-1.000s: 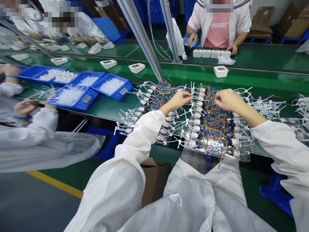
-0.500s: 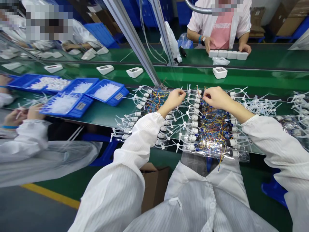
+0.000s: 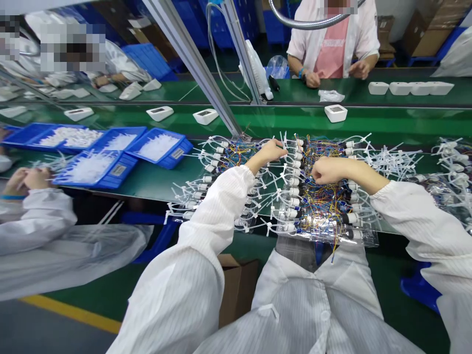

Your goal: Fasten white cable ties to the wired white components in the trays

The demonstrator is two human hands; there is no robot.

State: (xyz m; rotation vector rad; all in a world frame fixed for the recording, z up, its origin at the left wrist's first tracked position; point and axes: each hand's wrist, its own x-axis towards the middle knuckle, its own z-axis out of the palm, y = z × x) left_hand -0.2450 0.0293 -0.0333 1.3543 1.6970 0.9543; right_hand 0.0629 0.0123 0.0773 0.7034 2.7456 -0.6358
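Note:
My left hand (image 3: 271, 150) reaches to the left ends of a row of white-capped parts, its fingers stretched out and slightly apart beside a white cable tie (image 3: 283, 140). Over the middle of the same row, my right hand (image 3: 326, 169) is closed, fingers curled down at the coloured wires (image 3: 324, 201); what it pinches is hidden. The parts have white caps (image 3: 292, 213) with cable ties looped on them and lie side by side on clear plastic. A second such row (image 3: 206, 187) lies to the left, partly under my left sleeve.
Blue bins (image 3: 118, 169) of white pieces stand at left, near a co-worker's hands (image 3: 27, 179). Loose cable ties (image 3: 393, 160) lie to the right. White devices (image 3: 335, 113) sit on the green belt beyond. A metal post (image 3: 195, 69) slants down to the bench. Another person (image 3: 334, 44) works opposite.
My right hand has moved down along the row toward me. My left hand's fingers have straightened toward the cable ties. Across the belt, the white boxes now lie farther right, apart from the person's hands.

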